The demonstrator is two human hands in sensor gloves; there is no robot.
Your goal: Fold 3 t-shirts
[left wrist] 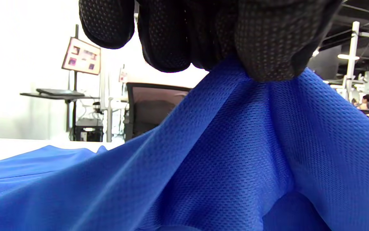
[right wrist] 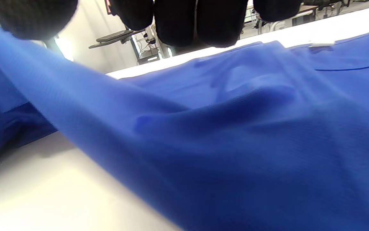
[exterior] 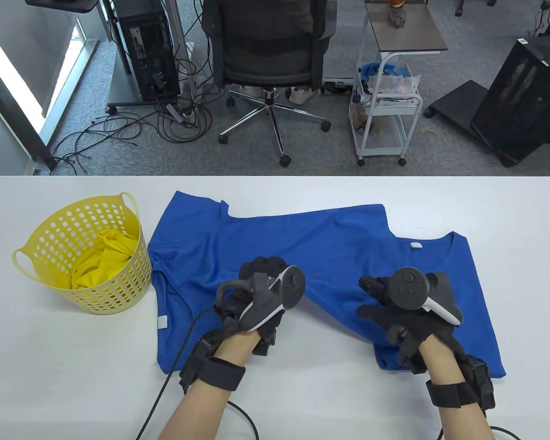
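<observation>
A blue t-shirt (exterior: 325,238) lies spread and rumpled across the middle of the white table (exterior: 50,389). My left hand (exterior: 259,270) pinches a fold of it near the near edge of the shirt. In the left wrist view the gloved fingers (left wrist: 268,48) hold the blue mesh fabric (left wrist: 235,154) pulled up into a peak. My right hand (exterior: 378,307) rests on the shirt's right part with fingers spread. In the right wrist view its fingertips (right wrist: 200,22) hang just over the fabric (right wrist: 252,128). A yellow t-shirt (exterior: 105,256) sits crumpled in the basket.
A yellow perforated basket (exterior: 73,208) stands at the table's left, just beside the blue shirt's left edge. Glove cables (exterior: 243,412) trail over the table's front edge. An office chair (exterior: 270,55) and a white cart (exterior: 387,114) stand on the floor beyond the table.
</observation>
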